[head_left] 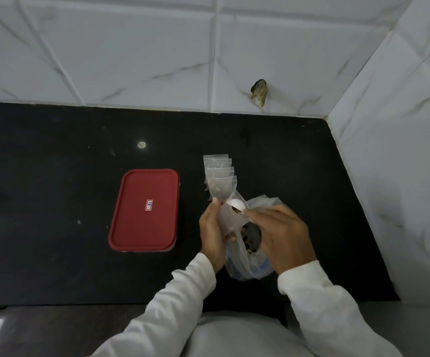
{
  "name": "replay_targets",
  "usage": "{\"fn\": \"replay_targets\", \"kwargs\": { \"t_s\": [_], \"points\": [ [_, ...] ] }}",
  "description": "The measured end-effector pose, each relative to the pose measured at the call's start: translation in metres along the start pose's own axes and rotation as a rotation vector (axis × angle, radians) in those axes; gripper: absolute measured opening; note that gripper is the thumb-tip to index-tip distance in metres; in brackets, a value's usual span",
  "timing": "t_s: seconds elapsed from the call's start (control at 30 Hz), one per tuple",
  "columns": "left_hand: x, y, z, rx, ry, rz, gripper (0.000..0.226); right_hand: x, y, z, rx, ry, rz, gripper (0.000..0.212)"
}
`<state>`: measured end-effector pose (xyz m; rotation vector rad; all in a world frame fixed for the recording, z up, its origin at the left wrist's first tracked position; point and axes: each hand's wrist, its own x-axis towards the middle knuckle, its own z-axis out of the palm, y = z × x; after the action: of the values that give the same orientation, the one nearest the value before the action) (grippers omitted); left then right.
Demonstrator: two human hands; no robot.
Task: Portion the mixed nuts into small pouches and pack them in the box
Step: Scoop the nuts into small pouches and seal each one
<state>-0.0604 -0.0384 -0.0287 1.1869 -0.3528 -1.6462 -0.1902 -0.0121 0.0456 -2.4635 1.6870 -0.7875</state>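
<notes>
While one portion is being filled, packing looks not yet begun.
Centre right, the left hand (212, 229) grips a small clear plastic pouch (228, 219) over the large clear plastic bag of mixed nuts (247, 266); the right hand (283, 235) pinches a white plastic spoon (237, 204) at its mouth. Next, probably: seal it, lay it by the overlapping row of clear pouches (219, 176) just above, then open the red-lidded rectangular box (144, 210), centre left. Black stone counter (54, 176); white marble-look tiled walls (131, 47) meet upper right.

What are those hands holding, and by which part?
The left hand holds a small clear pouch by its side edge. The right hand holds a white spoon by its handle, bowl at the pouch's mouth.
</notes>
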Motion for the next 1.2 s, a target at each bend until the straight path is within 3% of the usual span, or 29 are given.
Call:
{"fn": "replay_targets", "kwargs": {
  "t_s": [0.1,0.2,0.33,0.47,0.6,0.7,0.8,1.0,1.13,1.2],
  "points": [
    [0.0,0.001,0.003,-0.002,-0.044,-0.011,0.052,-0.002,0.004,0.001,-0.07,-0.055,-0.049,0.04],
    [0.001,0.001,0.002,-0.022,-0.046,-0.027,0.051,-0.004,0.004,0.002,-0.116,0.001,-0.105,0.045],
    [0.001,0.0,0.0,-0.035,-0.041,-0.056,0.053,-0.005,0.004,0.001,-0.087,0.128,-0.122,0.023],
    [0.001,0.001,-0.002,-0.047,-0.019,-0.067,0.051,-0.006,0.004,-0.005,0.277,0.202,0.218,0.033],
    [0.0,0.001,-0.006,-0.112,-0.019,-0.131,0.047,-0.014,0.016,-0.007,0.298,0.163,0.454,0.02],
    [0.0,-0.004,-0.01,-0.166,0.0,-0.131,0.05,-0.024,0.031,0.004,0.213,0.054,0.57,0.018],
    [-0.002,-0.01,-0.016,-0.185,0.028,-0.125,0.05,-0.033,0.041,0.019,0.1,-0.189,0.649,0.019],
    [-0.003,-0.026,-0.028,-0.071,0.053,-0.108,0.053,-0.029,0.04,0.043,-0.001,-0.5,0.692,0.036],
    [0.0,-0.032,-0.028,-0.016,0.048,-0.144,0.06,-0.024,0.034,0.05,0.01,-0.561,0.59,0.037],
    [0.001,-0.033,-0.025,-0.025,0.059,-0.155,0.061,-0.028,0.033,0.052,0.102,-0.466,0.545,0.038]
  ]
}}
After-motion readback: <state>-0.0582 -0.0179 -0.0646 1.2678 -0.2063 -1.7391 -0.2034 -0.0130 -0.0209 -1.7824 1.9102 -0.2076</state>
